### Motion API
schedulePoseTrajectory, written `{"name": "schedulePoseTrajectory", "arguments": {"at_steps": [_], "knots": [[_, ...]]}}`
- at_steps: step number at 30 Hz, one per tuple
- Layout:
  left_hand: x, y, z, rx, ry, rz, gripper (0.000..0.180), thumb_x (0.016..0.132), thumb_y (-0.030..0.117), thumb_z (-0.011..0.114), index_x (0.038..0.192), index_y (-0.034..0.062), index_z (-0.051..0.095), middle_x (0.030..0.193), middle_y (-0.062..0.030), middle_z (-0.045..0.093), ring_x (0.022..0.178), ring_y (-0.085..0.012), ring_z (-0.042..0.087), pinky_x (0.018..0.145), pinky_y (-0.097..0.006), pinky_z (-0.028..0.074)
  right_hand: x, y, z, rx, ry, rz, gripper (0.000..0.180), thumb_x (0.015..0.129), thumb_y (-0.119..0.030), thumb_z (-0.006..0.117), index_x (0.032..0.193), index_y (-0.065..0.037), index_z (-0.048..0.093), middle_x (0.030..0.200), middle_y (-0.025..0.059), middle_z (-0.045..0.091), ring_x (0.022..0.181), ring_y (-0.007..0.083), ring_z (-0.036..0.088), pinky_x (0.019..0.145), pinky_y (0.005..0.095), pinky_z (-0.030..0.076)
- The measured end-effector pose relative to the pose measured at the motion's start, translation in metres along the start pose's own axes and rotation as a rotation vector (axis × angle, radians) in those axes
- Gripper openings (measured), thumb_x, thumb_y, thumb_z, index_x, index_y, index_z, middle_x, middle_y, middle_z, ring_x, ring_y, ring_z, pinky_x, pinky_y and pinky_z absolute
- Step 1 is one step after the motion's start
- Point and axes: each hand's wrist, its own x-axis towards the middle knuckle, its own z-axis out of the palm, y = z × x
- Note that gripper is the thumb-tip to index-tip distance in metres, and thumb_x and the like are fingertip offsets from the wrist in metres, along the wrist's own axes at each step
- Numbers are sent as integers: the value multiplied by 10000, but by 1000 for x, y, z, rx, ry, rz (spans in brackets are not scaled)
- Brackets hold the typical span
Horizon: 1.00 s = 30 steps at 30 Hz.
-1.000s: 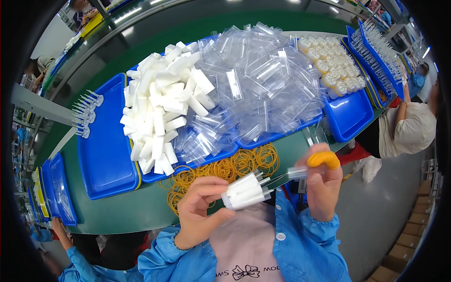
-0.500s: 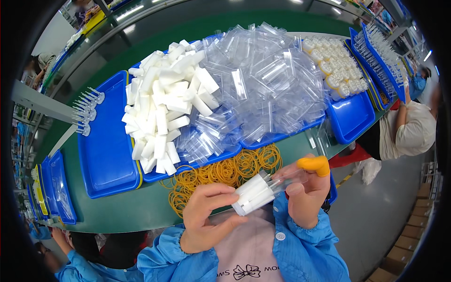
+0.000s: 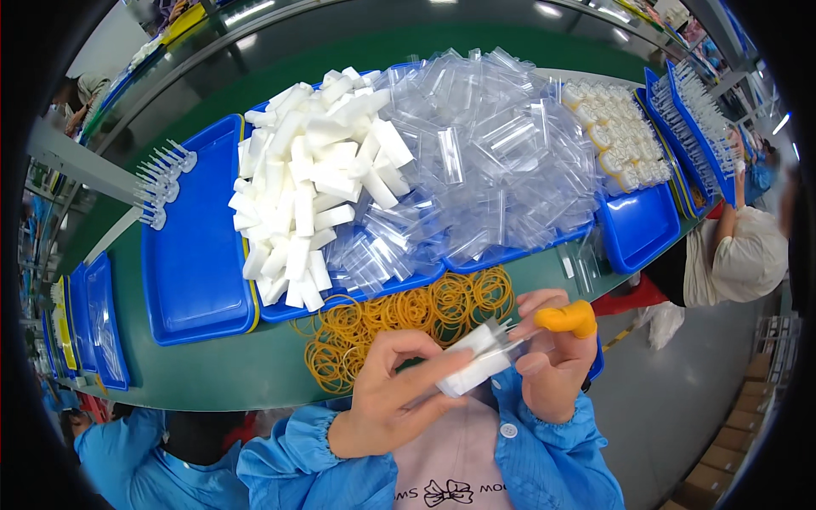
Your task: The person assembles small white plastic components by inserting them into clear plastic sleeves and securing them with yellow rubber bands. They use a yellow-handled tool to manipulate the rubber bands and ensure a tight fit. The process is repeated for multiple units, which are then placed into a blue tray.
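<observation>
Between my hands is a bundle of white foam blocks in clear plastic [image 3: 474, 364], tilted up toward the right. My left hand [image 3: 395, 395] is closed around its lower left end, thumb below and fingers above. My right hand [image 3: 561, 357], with an orange-yellow finger cot [image 3: 566, 318] on one finger, is closed at the bundle's upper right end. A clear plastic piece [image 3: 541, 342] shows between the right fingers and thumb, partly blurred. Just beyond the hands, a heap of yellow rubber bands [image 3: 408, 319] lies along the table's near edge.
White foam blocks [image 3: 297, 183] and clear plastic sleeves [image 3: 501, 144] are heaped in blue trays. A blue tray [image 3: 191, 280] holds clear stemmed parts [image 3: 163, 183] at left. Banded bundles [image 3: 625, 140] and a smaller blue tray [image 3: 637, 225] are at right. Co-workers sit on both sides.
The bundle has shifted slightly right and turned in my left hand, whose fingers now reach further over it. My right fingers have drawn closer to its upper end.
</observation>
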Motion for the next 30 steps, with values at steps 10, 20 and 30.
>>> {"name": "schedulePoseTrajectory", "arguments": {"at_steps": [10,20,30], "knots": [[6,-8,8,-1446,-428,-788,680,912,232,549,1431,43,153,1246,-111,470,1073,-167,521,932,-315,415,13,-19,-8,-291,-483,70,521,650,-123,766,1114,-2,563,1068,123,607,1119,295,474,947,424,362],[-1,-14,12,-1570,-350,-843,546,896,330,557,1315,50,347,1132,-72,518,1036,-163,537,882,-312,456,2,-28,10,-576,-643,6,824,603,-278,822,1279,-15,431,1270,204,461,1171,368,450,999,468,311],[-10,-17,19,-1765,-230,-807,527,849,310,629,1236,42,393,947,-84,549,881,-186,574,775,-315,474,19,-27,6,-391,-761,55,641,613,-311,805,1132,-41,542,1186,138,549,1064,302,547,1029,461,275]]}}
